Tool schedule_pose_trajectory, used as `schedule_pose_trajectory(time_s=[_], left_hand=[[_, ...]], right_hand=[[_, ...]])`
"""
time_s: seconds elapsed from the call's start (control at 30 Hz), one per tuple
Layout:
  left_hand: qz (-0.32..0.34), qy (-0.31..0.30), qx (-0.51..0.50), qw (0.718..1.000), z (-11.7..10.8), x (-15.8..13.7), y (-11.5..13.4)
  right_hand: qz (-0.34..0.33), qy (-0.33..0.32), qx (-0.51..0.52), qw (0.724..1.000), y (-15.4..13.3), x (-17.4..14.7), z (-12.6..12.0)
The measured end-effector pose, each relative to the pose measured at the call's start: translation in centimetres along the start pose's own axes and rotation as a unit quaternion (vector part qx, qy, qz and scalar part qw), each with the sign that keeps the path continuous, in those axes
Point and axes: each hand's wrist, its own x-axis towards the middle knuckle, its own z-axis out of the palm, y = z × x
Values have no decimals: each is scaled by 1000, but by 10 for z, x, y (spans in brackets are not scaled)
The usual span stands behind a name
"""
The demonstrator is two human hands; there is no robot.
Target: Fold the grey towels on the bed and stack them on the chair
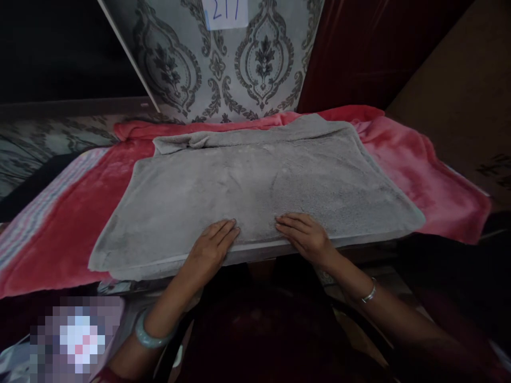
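Observation:
A grey plush cloth (255,186) lies spread out in front of me, its far edge rumpled and folded over. My left hand (211,247) rests palm down on the cloth's near edge, fingers stretched out and pointing inward. Opposite it, my right hand (305,236) lies flat on the same edge, fingers extended toward the left. A gap of bare cloth separates the two hands. Neither hand grips anything that I can see. Beneath the grey cloth is a red and pink blanket (407,159), showing on both sides and along the back.
Patterned wallpaper (215,69) rises behind the blanket, with a paper sign (226,13) bearing handwritten digits. A large dark screen (67,53) stands at the back left. Dark red panelling (359,53) is at the back right. Something pixelated (80,338) sits low at the left.

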Motion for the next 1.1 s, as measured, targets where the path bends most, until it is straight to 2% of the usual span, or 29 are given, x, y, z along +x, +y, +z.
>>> schedule_pose_trajectory(time_s=[0.17,0.4,0.67,0.8,0.9,1.0,1.1], left_hand=[[5,66,-9,998,4,-8,4],[-4,53,-11,999,4,-15,7],[-62,62,55,995,-11,-43,-10],[-48,43,49,997,-14,-55,-12],[-40,52,44,997,-21,-62,-12],[-32,74,48,996,-33,-63,-13],[-46,95,58,993,-44,-42,-19]], right_hand=[[-19,27,11,999,-2,-3,2],[-19,38,-8,999,-4,-9,5],[33,33,-79,996,14,-31,-23],[25,34,-83,996,19,-44,-29],[17,48,-74,996,17,-50,-35],[14,56,-62,996,18,-47,-47],[40,36,-74,996,25,-24,-58]])
